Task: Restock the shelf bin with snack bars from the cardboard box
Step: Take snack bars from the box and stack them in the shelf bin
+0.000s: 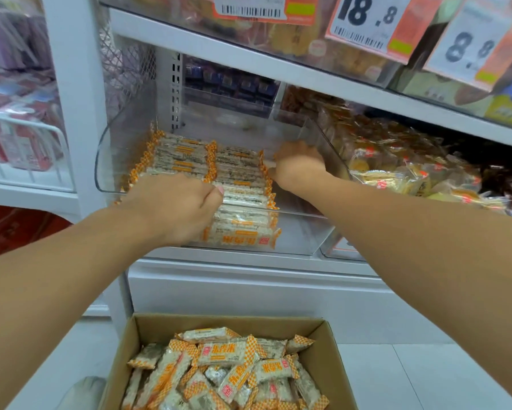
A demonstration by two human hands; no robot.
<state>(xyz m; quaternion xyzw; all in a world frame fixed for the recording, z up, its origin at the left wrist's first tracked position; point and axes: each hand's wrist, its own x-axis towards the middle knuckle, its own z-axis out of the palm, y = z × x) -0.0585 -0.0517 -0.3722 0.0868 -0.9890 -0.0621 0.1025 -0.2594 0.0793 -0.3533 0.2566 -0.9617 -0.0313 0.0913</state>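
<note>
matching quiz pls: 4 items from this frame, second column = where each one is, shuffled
1. cardboard box
2. snack bars in neat rows
3. left hand
4. price tag reading 18.8

A. on the front of the upper shelf
B. on the floor below the shelf, holding loose bars
C. inside the clear bin
D. at the bin's front left, on the bars

Pairs: 1-B, 2-C, 3-D, 4-A

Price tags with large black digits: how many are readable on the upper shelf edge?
2. The white price tag reading 18.8 hangs at top centre-right; the white price tag reading 8.8 hangs further right. A third, the barcode label, is cut off, its digits hidden.
</note>
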